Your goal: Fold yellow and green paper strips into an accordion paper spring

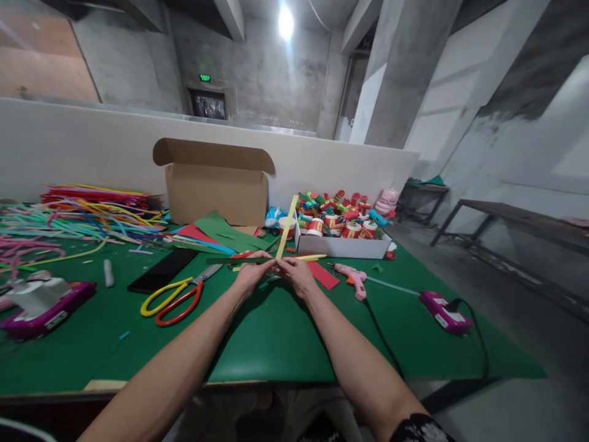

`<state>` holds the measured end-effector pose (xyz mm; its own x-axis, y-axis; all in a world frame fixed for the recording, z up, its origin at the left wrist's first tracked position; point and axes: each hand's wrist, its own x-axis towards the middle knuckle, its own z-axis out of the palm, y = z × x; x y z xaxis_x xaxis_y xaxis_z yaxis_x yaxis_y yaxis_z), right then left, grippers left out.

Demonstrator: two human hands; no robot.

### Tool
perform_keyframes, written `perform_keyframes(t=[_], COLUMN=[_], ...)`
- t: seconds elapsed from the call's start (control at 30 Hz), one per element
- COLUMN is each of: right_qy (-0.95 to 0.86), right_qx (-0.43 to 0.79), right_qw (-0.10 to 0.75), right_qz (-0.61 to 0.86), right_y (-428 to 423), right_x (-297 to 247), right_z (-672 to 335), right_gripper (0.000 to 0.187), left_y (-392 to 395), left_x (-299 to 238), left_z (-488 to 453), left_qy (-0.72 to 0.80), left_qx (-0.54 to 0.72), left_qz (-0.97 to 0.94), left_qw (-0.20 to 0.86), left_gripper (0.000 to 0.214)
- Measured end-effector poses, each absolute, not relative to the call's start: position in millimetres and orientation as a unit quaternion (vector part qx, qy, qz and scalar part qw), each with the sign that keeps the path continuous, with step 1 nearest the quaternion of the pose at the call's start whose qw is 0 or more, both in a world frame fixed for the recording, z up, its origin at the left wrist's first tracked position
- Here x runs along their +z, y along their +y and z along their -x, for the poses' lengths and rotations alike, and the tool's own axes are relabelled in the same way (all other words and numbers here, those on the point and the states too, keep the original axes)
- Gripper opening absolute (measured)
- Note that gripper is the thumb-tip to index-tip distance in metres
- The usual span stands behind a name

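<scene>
At the middle of the table my left hand (251, 274) is closed, pinching a dark green paper strip (225, 261) that sticks out to the left. My right hand (298, 277) is closed too, its fingertips at the lower end of a yellow paper strip (287, 227) that points up and away. The fingertips of both hands meet where the two strips come together; the exact join is hidden. Left of my hands lie scissors (177, 299) with one yellow and one red handle. Beyond my right hand are a red paper piece (324, 275) and more yellow strips (314, 258).
A pink glue gun (354, 277) and a purple power strip (445, 312) lie to the right. Behind stands a white box (345, 247) of colourful small crafts beside an open cardboard box (216, 190). Pipe cleaners (96, 212), a black phone-like slab (163, 270) and another power strip (50, 312) occupy the left.
</scene>
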<state>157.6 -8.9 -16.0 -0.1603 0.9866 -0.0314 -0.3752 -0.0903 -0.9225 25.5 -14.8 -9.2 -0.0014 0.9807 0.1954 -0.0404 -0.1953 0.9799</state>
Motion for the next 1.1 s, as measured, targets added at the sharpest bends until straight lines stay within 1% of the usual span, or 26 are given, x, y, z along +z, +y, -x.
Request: perform_keyframes(t=[0.17, 0.47, 0.67, 0.8, 0.93, 1.1], right_qy=[-0.397, -0.413, -0.417, -0.44, -0.463, -0.44], right_qx=[0.651, 0.639, 0.608, 0.58, 0.566, 0.597], right_qw=[0.533, 0.54, 0.56, 0.566, 0.556, 0.546], right_qz=[0.366, 0.359, 0.378, 0.387, 0.396, 0.389], right_y=[-5, -4, -4, -4, -3, -3], right_x=[-20, -23, -19, -20, -23, -25], right_z=[-158, -158, -156, -156, -157, -157], right_gripper=[0.032, 0.033, 0.04, 0.039, 0.038, 0.04], left_y=[-15, -19, -14, -11, -11, -12], left_x=[-8, -1, -5, -10, -12, -10], left_z=[-26, -25, -25, -24, -24, -24], left_qy=[0.407, 0.45, 0.435, 0.44, 0.464, 0.453], left_qx=[0.555, 0.534, 0.537, 0.515, 0.517, 0.54], left_qz=[-0.541, -0.571, -0.545, -0.549, -0.551, -0.556], left_qw=[0.483, 0.431, 0.475, 0.49, 0.463, 0.44], left_gripper=[0.03, 0.024, 0.033, 0.037, 0.039, 0.035])
